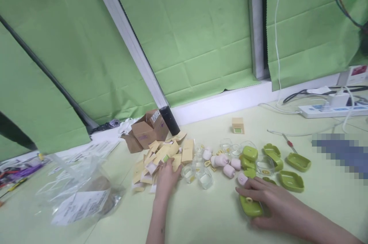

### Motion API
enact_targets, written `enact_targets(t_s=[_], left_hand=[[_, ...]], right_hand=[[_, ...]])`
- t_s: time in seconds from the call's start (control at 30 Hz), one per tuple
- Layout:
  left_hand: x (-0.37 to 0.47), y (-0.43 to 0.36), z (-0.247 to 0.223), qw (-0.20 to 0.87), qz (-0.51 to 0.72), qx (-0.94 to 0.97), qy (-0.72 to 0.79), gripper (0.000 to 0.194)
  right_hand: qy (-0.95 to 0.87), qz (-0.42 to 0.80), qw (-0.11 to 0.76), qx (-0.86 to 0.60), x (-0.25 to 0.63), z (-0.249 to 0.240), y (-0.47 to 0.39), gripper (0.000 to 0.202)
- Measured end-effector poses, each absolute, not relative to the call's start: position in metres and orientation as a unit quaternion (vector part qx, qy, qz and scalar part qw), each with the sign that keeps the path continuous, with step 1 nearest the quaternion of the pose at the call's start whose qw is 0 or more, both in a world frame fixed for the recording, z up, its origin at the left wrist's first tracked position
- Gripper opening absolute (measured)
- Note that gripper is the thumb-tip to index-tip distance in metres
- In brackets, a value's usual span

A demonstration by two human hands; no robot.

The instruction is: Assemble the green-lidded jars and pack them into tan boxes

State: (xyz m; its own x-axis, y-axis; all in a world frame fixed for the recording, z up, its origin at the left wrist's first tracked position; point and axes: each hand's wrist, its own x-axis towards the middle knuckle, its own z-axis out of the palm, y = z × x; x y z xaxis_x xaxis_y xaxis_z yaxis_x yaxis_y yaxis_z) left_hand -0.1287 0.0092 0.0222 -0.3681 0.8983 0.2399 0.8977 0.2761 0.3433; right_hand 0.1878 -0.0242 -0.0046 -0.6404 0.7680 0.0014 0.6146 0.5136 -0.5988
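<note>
My right hand (266, 200) is closed round a small green-lidded container (250, 206) low on the table. A small yellow ring shows on its lid by my fingers. Over a heap of flat tan paper cartons (155, 159), my left hand (168, 177) lies with its fingers stretched out and touching the cartons. Between the hands are several clear plastic cups (204, 178) and pale pink rounded pieces (229, 171). Several green lids (249, 153) are stacked just beyond my right hand. Shallow green trays (291, 181) lie to its right.
One folded carton (238, 126) stands at the back. Behind the heap are an open brown box (148, 131) and a black cylinder (169, 120). A clear plastic bag (83, 194) lies left. A power strip (330, 110) with cables is at back right, near a screwdriver-like tool (289, 143).
</note>
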Motion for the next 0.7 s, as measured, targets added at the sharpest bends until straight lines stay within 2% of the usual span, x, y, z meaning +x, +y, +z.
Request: enact_targets(t_s=[0.1,0.2,0.27,0.33,0.43,0.5,0.6,0.7], left_hand=[[-0.131,0.002,0.031,-0.037,0.239,0.535,0.809,0.052],[-0.127,-0.004,0.042,-0.039,0.375,0.531,0.758,0.067],[-0.117,-0.005,0.04,0.069,0.505,0.554,0.659,0.072],[-0.097,-0.005,0.027,0.245,0.576,0.566,0.536,0.074],[-0.056,-0.011,-0.004,0.513,0.553,0.53,0.387,0.083],[-0.03,-0.021,-0.023,0.642,0.48,0.508,0.316,0.078],[-0.007,-0.035,-0.038,0.726,0.4,0.496,0.258,0.067],[-0.004,-0.039,-0.041,0.713,0.391,0.506,0.29,0.076]], right_hand=[[-0.866,0.275,0.159,-0.386,0.19,-0.009,-0.027,0.062],[-0.866,0.274,0.191,-0.372,0.19,-0.013,-0.028,0.056],[-0.846,0.292,0.232,-0.38,0.19,-0.016,-0.027,0.052],[-0.805,0.33,0.29,-0.399,0.191,-0.019,-0.024,0.052],[-0.704,0.424,0.381,-0.424,0.192,-0.02,-0.016,0.056],[-0.626,0.471,0.435,-0.443,0.192,-0.02,-0.012,0.058],[-0.541,0.505,0.486,-0.464,0.191,-0.019,-0.008,0.057],[-0.535,0.524,0.474,-0.463,0.189,-0.022,-0.009,0.051]])
